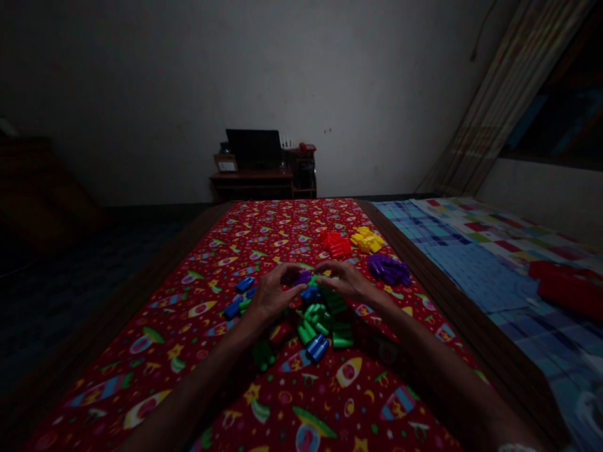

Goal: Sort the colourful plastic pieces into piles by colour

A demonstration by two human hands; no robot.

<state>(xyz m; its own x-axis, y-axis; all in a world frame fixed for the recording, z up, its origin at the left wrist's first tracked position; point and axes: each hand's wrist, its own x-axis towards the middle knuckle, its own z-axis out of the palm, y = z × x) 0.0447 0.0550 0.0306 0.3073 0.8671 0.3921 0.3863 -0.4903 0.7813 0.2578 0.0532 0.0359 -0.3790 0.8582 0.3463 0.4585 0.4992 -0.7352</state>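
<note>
My left hand (273, 290) curls its thumb and fingers around a purple toy block (303, 277) over the pile. Facing it, my right hand (347, 280) has its fingers bent and its thumb apart, with nothing visible gripped between them. Just below the hands lies a loose pile of green blocks (316, 317), with a blue block (317, 347) at its near side. More blue blocks (244, 284) lie left of my left hand. Beyond my right hand sit sorted groups: red blocks (336, 245), yellow blocks (367, 240) and purple blocks (389, 269).
A red patterned cloth (282, 226) covers the long surface, with a brown strip (475, 333) along the right edge. To the right lies checked bedding (461, 263) with a red item (565, 289). A monitor (254, 149) stands on a desk at the far wall.
</note>
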